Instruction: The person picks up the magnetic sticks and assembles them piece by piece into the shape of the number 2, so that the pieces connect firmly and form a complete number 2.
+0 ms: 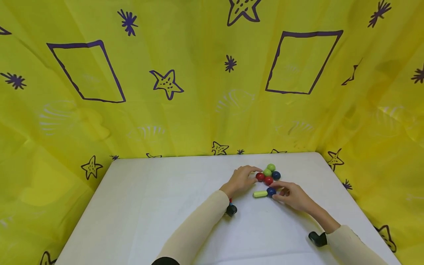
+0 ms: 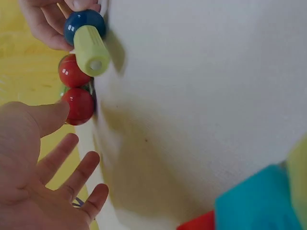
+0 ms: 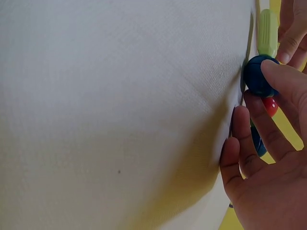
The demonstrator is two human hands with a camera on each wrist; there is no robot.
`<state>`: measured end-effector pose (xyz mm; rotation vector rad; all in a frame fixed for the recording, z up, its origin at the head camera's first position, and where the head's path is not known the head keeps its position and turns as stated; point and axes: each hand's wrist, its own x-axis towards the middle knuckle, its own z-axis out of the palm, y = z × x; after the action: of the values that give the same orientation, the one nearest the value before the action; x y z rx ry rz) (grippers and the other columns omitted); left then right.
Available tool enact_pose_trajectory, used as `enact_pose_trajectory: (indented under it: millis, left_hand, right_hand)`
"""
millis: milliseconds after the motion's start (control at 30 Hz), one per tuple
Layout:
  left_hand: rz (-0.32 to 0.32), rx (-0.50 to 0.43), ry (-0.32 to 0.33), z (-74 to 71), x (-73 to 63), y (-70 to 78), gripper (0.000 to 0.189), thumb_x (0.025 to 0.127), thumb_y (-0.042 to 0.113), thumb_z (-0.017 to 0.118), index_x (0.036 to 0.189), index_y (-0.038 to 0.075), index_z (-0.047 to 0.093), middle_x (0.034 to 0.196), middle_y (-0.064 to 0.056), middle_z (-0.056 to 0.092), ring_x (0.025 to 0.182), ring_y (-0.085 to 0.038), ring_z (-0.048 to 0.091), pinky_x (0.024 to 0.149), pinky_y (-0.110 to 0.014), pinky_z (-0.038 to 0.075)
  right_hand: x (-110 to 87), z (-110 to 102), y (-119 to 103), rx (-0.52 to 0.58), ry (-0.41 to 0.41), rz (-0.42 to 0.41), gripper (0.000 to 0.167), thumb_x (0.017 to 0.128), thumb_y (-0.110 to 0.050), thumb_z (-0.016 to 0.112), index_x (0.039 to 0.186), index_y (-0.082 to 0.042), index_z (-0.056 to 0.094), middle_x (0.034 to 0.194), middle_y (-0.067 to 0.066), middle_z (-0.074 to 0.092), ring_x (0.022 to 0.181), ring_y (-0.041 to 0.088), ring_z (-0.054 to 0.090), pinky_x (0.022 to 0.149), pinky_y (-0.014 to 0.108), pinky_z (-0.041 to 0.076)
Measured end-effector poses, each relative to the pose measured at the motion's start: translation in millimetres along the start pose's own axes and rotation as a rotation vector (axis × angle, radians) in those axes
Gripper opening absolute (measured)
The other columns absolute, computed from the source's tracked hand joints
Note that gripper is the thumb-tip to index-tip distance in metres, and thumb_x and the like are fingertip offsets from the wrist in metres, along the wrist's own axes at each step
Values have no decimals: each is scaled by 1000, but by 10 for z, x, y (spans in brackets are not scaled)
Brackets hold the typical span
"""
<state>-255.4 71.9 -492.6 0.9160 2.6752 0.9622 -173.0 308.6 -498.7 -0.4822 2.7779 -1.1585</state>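
My right hand pinches the dark blue ball between thumb and fingers. A light green ribbed stick is joined to this ball and points left, low over the white table. My left hand reaches in beside a tight cluster of glossy balls, a fingertip right at the left red ball and its other fingers spread. Also in the cluster are a second red ball, a green ball, another green ball and a blue ball.
The white table meets a yellow curtain with purple drawings at its back and sides. Near the left wrist, a blurred turquoise piece shows between red and yellow ones. A black camera sits at the right wrist.
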Motion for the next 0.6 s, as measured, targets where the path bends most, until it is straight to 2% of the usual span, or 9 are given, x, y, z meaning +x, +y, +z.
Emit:
enact_pose_trajectory:
  millis: [133, 300, 433, 600]
  left_hand:
    - [0, -22, -16, 21, 45, -27, 39, 101, 20, 66, 139, 29, 66, 143, 9, 61, 134, -15, 52, 115, -45, 35]
    - [20, -4, -16, 61, 100, -54, 40, 100, 19, 67, 138, 32, 66, 140, 13, 63, 127, -12, 55, 111, -37, 38]
    - [37, 27, -16, 74, 127, -53, 41, 99, 14, 68, 137, 29, 67, 137, 11, 65, 121, -10, 57, 107, -33, 41]
    - [35, 23, -9, 74, 131, -60, 35, 97, 13, 70, 130, 24, 72, 127, 7, 70, 109, -10, 58, 100, -29, 44]
  right_hand:
    - [-10, -3, 10, -17, 9, -14, 34, 92, -13, 78, 124, -6, 70, 107, 6, 70, 79, 14, 59, 65, 25, 51]
    - [-12, -15, 6, -21, 12, -22, 33, 92, -13, 77, 124, -7, 70, 107, 5, 70, 80, 14, 60, 68, 26, 52]
    - [-11, -10, 6, -11, 14, -21, 33, 92, -13, 78, 124, -7, 70, 107, 4, 71, 80, 13, 60, 68, 25, 52]
    - [-13, 0, 20, -7, 21, -26, 33, 92, -14, 78, 124, -6, 70, 106, 5, 70, 79, 11, 58, 67, 25, 51]
